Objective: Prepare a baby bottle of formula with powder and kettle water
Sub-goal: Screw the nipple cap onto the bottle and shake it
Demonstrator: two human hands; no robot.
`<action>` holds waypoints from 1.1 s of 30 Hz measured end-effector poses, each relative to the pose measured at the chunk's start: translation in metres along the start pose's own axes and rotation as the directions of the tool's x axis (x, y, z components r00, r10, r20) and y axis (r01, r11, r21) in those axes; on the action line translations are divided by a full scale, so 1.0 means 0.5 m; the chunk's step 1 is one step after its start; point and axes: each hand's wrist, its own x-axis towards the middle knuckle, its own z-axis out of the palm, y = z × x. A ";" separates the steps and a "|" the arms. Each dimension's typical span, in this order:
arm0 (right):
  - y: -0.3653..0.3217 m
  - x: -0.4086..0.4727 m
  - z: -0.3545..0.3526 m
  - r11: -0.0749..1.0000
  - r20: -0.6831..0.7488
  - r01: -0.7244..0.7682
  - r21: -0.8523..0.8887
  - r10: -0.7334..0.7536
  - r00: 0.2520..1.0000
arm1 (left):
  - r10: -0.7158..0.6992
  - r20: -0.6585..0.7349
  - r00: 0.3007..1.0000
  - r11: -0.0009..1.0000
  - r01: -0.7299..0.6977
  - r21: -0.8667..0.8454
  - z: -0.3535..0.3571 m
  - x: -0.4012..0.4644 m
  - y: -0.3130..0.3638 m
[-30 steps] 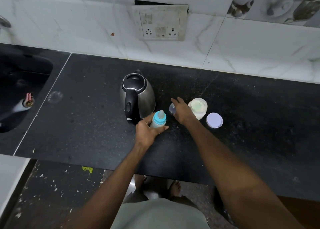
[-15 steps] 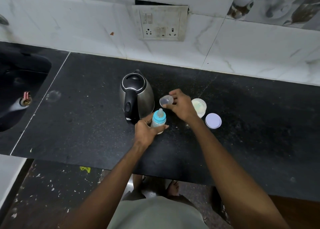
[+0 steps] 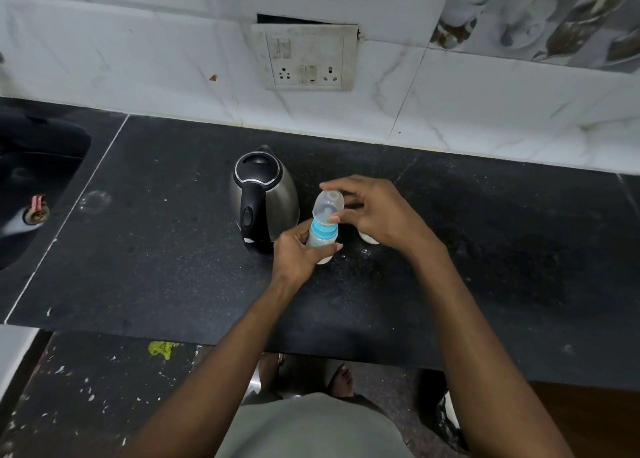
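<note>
On the black speckled stone worktop [image 3: 485,250] stands the steel kettle with black handle [image 3: 265,198]. Just right of it, my left hand [image 3: 298,253] grips the small blue-collared baby bottle [image 3: 322,238]; my right hand [image 3: 377,212] pinches its clear domed cap [image 3: 329,208] over the teat. No readable writing.

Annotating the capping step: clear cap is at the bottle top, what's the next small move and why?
Probably lower the clear cap straight down and press it onto the blue collar. The right hand holds it tilted over the teat, not seated, while the left hand grips the baby bottle upright on the counter beside the kettle.
</note>
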 end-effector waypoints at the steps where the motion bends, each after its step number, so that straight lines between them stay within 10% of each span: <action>1: 0.005 0.000 0.003 0.999 0.005 -0.001 -0.034 0.001 1.000 | 0.008 0.000 1.000 1.000 -0.008 -0.003 0.000 -0.002 0.005; 33: 0.012 -0.007 0.067 0.922 0.015 -0.188 -0.338 0.205 0.979 | -0.021 -0.008 1.000 0.999 0.021 0.050 0.002 -0.022 0.010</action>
